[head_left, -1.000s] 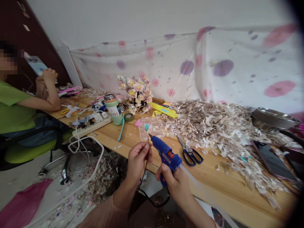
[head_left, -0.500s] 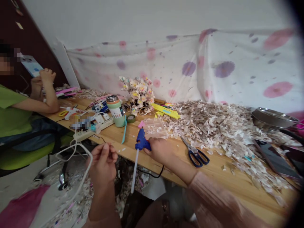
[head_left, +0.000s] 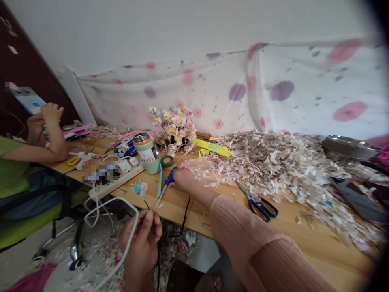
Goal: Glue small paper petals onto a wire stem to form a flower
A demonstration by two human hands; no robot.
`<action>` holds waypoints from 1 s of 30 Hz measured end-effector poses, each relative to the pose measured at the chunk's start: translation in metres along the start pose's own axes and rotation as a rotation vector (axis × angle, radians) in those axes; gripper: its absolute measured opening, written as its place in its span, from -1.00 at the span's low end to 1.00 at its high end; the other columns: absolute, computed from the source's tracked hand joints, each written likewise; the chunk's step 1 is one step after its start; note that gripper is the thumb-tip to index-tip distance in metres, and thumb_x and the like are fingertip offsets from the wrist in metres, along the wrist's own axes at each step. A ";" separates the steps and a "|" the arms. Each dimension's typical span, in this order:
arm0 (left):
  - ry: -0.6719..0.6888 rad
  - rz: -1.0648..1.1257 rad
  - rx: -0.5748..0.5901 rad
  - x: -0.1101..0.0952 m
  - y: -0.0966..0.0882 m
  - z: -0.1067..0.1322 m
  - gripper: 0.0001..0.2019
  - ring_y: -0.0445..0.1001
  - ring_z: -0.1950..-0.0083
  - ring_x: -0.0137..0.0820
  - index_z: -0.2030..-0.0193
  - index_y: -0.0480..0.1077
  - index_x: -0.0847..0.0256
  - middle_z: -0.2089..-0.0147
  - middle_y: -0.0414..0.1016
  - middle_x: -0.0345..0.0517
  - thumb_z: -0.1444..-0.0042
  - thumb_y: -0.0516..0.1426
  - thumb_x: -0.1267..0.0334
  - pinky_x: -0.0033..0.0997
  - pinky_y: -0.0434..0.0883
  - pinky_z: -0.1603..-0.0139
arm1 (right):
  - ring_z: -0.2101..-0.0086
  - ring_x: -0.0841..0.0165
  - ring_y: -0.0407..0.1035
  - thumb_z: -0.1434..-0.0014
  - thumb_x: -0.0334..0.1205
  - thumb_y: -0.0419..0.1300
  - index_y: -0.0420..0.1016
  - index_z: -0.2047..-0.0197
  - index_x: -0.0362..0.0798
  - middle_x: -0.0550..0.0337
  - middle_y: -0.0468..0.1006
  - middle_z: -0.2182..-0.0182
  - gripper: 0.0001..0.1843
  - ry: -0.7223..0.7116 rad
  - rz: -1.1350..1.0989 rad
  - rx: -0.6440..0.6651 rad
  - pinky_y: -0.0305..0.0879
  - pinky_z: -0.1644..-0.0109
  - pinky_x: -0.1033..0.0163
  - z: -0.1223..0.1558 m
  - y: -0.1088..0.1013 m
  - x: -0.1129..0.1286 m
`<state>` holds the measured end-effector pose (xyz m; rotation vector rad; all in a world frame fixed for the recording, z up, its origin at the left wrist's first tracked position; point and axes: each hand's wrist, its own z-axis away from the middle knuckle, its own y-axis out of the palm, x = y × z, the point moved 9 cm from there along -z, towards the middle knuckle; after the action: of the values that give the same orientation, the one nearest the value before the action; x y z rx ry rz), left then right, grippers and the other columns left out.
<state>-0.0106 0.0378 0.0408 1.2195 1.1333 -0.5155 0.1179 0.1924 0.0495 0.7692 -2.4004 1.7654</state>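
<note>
My left hand (head_left: 142,239) is closed below the table's front edge, thumb and fingers pinching a thin dark stem (head_left: 147,204) that sticks up from the fingertips. My right hand (head_left: 182,179) grips a blue glue gun (head_left: 170,177) over the table, and a pale glue stick (head_left: 161,197) pokes out of its back end towards me. Beside the gun lie a turquoise strip (head_left: 160,182) and a dark green tape roll (head_left: 167,161). A clear compartment box (head_left: 202,170) with pale petals sits just right of my right hand. Small turquoise pieces (head_left: 138,187) lie left of the strip.
A green bottle (head_left: 149,157) and an arrangement of white flowers (head_left: 179,126) stand behind the gun. A white cable (head_left: 133,227) loops from the power strip (head_left: 117,184) past my left wrist. Scissors (head_left: 263,207) and heaped pale flakes (head_left: 273,162) lie right. A co-worker (head_left: 18,152) sits left.
My right hand has carried the glue gun left and farther over the table, near the turquoise strip. My left hand, still pinching the stem, sits slightly lower and to the right in view.
</note>
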 end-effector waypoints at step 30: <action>-0.272 -0.021 0.160 0.093 0.054 -0.005 -0.67 0.23 0.65 -0.58 0.37 0.43 0.33 0.57 0.35 -0.20 0.18 0.33 0.11 -0.66 0.11 0.70 | 0.11 0.12 0.39 -0.05 -0.38 0.17 0.32 -0.07 -0.15 -0.10 0.56 0.21 -0.54 0.057 -0.064 0.130 0.25 0.06 0.15 0.014 0.012 -0.100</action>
<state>0.0696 0.0823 -0.0154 1.2325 0.8874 -0.7760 0.2036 0.2178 0.0003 0.7887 -2.2176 1.9068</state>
